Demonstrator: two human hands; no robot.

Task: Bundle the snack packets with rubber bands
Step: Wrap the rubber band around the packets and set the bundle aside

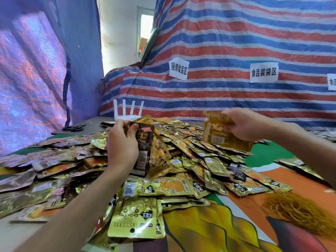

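Gripping a fanned stack of packets (145, 148) in the left hand (121, 144) — right hand (245, 124) pinches a gold packet (218, 131) over the table's (263, 155) pile (190, 157), rubber bands (294, 210) by the right edge.

The left hand (121, 142) grips a stack of packets (152, 148) upright over the heap (181, 160). At right, the right hand (241, 124) holds a gold packet (216, 131). Rubber bands (298, 210) lie near right; a router (128, 113) and scissors (74, 127) sit far left.
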